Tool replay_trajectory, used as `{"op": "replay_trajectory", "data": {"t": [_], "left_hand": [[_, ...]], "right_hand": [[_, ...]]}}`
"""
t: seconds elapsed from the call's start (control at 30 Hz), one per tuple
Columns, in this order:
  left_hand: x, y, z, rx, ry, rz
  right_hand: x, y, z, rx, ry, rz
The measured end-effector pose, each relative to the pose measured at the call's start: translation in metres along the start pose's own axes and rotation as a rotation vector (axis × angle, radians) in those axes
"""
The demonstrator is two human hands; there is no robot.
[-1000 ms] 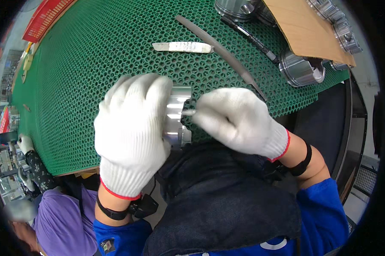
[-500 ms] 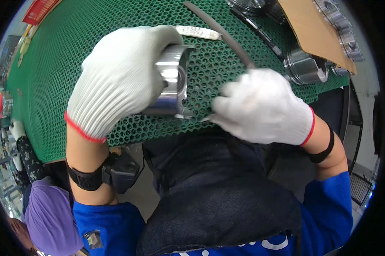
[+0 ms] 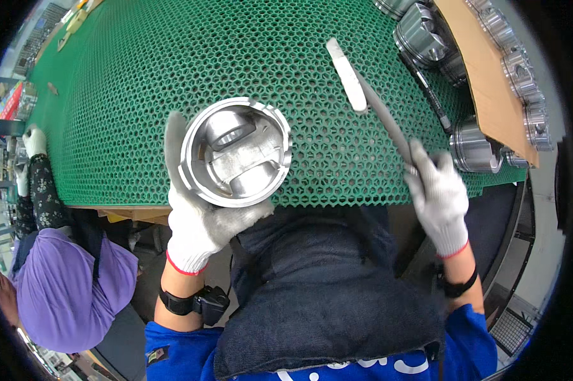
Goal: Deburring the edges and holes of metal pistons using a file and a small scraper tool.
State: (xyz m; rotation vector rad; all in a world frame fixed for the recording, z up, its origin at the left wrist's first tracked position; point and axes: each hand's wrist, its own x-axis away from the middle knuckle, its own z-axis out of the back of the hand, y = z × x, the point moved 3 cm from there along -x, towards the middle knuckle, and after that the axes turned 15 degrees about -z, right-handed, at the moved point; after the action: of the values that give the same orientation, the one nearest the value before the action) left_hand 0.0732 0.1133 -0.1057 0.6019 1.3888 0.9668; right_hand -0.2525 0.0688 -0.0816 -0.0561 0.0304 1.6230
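Observation:
My left hand, in a white knit glove, supports a shiny metal piston. Its hollow underside faces up, with the pin bosses showing inside. Fingers wrap its left side and the thumb lies below its near rim. Over at the right, the gloved fingers of my right hand close on the near end of a long, thin grey strip-like tool. A short white-wrapped stick lies along the tool's far part. Whether the two are joined cannot be made out.
Green honeycomb matting covers the table. At the right stand more pistons, a black pen-like rod and a cardboard divider with several pistons behind it. A co-worker in purple works at the left, one gloved hand on the table.
The piston has turned from its side to hollow side up in my left hand. My right hand has moved away from it to the right. The strip and white stick now lie nearly in line.

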Motion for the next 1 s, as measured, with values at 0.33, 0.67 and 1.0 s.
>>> {"op": "replay_trajectory", "data": {"t": [0.33, 0.67, 1.0], "left_hand": [[-0.01, 0.016, -0.007, -0.636, -0.143, -0.225], [-0.01, 0.005, -0.008, -0.526, -0.077, -0.243], [-0.007, 0.006, -0.014, -0.571, -0.096, -0.225]], "right_hand": [[0.05, 0.029, 0.04, -0.484, -0.089, 0.108], [0.002, -0.064, 0.066, -0.283, -0.067, 0.483], [-0.028, -0.07, 0.068, -0.112, 0.21, 0.648]]}}
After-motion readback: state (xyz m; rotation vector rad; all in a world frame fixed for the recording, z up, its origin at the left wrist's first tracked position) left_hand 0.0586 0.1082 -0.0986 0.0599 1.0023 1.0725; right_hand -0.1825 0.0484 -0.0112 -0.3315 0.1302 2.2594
